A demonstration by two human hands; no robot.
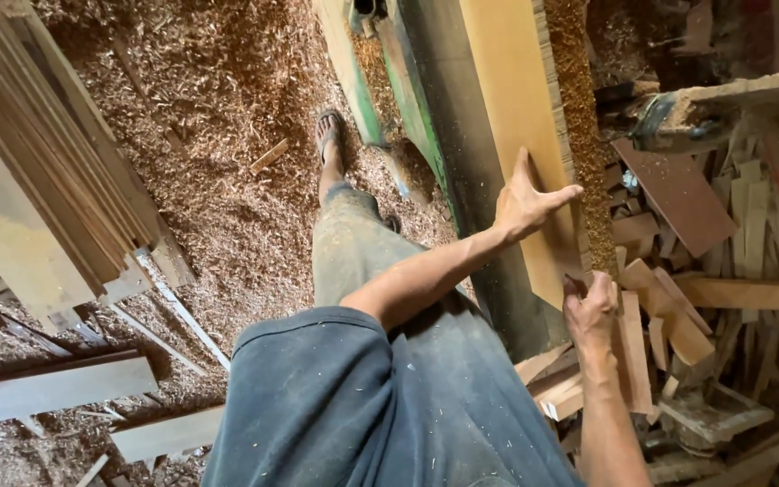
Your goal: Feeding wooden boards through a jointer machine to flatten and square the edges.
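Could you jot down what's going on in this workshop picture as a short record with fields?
Place: woodworking shop, floor covered in wood shavings
Left hand: spread flat on a long pale wooden board
Right hand: gripping the near end of that board
Board rests on: dark machine table with green edge
To the right: pile of wooden offcuts
To the left: stacked planks

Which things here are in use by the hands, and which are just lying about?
In use:
- left hand, flat on the tan board
- right hand, at the board's near end
- green machine bed under the board

Lying about:
- sawdust on the floor
- offcut pile
- stacked planks
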